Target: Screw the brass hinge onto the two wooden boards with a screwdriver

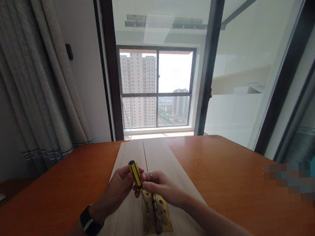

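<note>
A screwdriver with a yellow and black handle is held above the boards, its shaft slanting down. My left hand grips the handle from the left, fingers curled behind it. From the right, my right hand pinches the lower handle between thumb and forefinger; a ring shows on one finger. Below both hands lies a worn brass hinge, opened flat across the seam of two pale wooden boards. The shaft's tip is over the hinge's left leaf, near a hole. Whether a screw sits there cannot be made out.
The boards lie lengthwise on an orange-brown wooden table. Grey curtains hang at the left. Beyond the table's far edge stand a dark-framed glass door and a window. A blurred patch covers the lower right.
</note>
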### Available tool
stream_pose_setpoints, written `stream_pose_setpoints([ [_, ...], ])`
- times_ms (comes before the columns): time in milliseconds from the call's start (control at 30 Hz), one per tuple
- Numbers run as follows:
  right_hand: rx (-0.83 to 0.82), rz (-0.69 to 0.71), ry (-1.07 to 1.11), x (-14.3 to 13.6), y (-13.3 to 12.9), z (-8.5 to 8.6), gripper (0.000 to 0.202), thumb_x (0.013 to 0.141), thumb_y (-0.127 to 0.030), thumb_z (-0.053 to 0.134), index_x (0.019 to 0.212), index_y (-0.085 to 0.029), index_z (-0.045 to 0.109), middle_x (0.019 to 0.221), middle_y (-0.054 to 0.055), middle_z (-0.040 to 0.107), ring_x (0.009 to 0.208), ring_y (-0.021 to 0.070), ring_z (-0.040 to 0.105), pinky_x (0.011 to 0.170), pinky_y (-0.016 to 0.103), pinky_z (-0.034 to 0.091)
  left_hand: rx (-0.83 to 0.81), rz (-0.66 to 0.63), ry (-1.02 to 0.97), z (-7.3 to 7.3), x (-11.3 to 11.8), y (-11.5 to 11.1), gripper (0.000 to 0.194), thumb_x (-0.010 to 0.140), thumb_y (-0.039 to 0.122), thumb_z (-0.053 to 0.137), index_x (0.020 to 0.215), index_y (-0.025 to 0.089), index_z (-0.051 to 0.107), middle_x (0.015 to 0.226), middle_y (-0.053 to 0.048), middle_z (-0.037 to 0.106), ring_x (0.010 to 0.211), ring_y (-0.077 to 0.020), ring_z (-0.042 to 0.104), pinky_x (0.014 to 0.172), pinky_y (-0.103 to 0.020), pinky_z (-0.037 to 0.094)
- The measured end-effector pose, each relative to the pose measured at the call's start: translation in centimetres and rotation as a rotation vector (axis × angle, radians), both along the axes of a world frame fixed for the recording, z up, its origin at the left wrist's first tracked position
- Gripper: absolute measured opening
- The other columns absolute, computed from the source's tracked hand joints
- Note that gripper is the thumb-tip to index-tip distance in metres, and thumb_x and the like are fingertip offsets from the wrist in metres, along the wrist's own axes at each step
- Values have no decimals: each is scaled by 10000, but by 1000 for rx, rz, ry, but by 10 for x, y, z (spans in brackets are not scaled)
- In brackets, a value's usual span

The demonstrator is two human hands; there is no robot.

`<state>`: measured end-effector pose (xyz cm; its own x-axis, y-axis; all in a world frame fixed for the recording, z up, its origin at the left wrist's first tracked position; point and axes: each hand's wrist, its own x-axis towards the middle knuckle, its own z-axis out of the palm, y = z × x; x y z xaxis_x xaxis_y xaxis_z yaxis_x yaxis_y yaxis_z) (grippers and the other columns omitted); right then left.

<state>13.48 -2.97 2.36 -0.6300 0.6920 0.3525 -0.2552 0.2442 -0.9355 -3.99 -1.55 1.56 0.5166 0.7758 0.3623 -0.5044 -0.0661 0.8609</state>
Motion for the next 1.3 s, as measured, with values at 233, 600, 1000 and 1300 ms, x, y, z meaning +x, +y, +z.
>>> stream_pose_setpoints([
  [233, 27, -229, -38, -4, -2, -1, 367, 641, -397, 855, 803, -149, 638, 775, -3, 590, 722, 137, 530, 745, 284, 435, 58, 19, -12, -3, 0, 4, 413, 704, 511, 798, 868, 148, 688, 791, -31, 575, 737, -165, 569, 655, -265, 451],
  [600, -108, -22, 1, 2, 2, 1, 389, 710, -446, 805, 698, -162, 540, 704, 10, 643, 716, 161, 614, 741, 290, 434, 42, 7, 39, 1, 0, -5, 399, 775, 494, 748, 985, 154, 730, 814, -54, 609, 680, -121, 527, 565, -204, 416],
  [1000, -205, -7, 80, -1, 4, -4, 432, 573, -366, 908, 737, -146, 575, 710, -24, 602, 652, 112, 577, 675, 244, 426, 80, 7, 44, -4, 4, 0, 445, 581, 436, 897, 787, 136, 642, 735, -10, 562, 685, -125, 547, 574, -196, 443],
  [1300, -197, 4, 60, 2, 5, -5, 369, 679, -418, 839, 763, -140, 611, 714, 15, 666, 688, 153, 632, 695, 271, 458, 68, -17, 10, -4, 6, -3, 451, 657, 432, 857, 948, 159, 644, 825, -18, 569, 646, -102, 518, 520, -184, 427],
])
